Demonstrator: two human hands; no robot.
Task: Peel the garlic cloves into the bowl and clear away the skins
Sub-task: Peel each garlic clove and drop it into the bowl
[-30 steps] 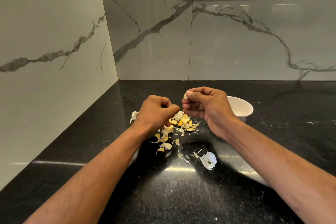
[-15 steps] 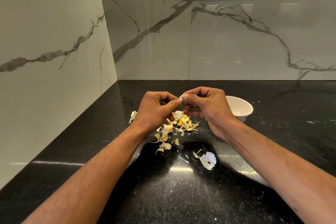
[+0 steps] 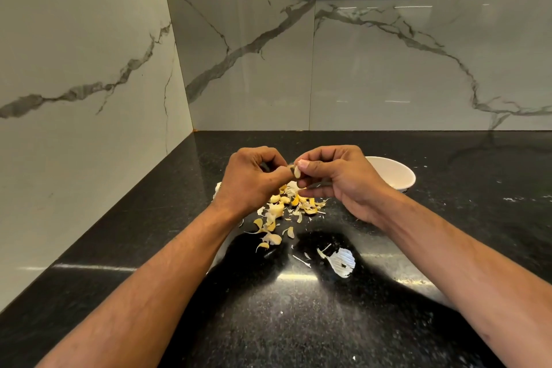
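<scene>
1. Garlic work sits on the counter (image 3: 298,323); both my forearms reach out over it and meet above the middle, so everything I need lies under or just beside my hands.
2. Bowl (image 3: 397,175) stands on the counter behind and to the outside of my right hand (image 3: 343,179), just beside its knuckles and partly hidden by them. It is well apart from my left hand (image 3: 249,181). I judge the right hand the nearer one to drop a finished clove there.
3. Skins (image 3: 280,212) lie scattered directly below my two hands and trail back toward me. One pale papery piece (image 3: 340,261) lies nearer me, under my right wrist. All are loose on the counter, none yet cleared.
4. My right hand has its fingers curled, thumb and fingertip pinching the clove.
5. My left hand is curled too, its thumb tip reaching across to touch the same clove. Whether it truly pinches skin or only presses, I cannot tell.
6. Clove (image 3: 297,172) is held between the two thumbs, above the skins, clear of the counter. Its long axis looks roughly upright, tipped slightly. The peel, I judge, must come away toward my left while my right keeps hold.
</scene>
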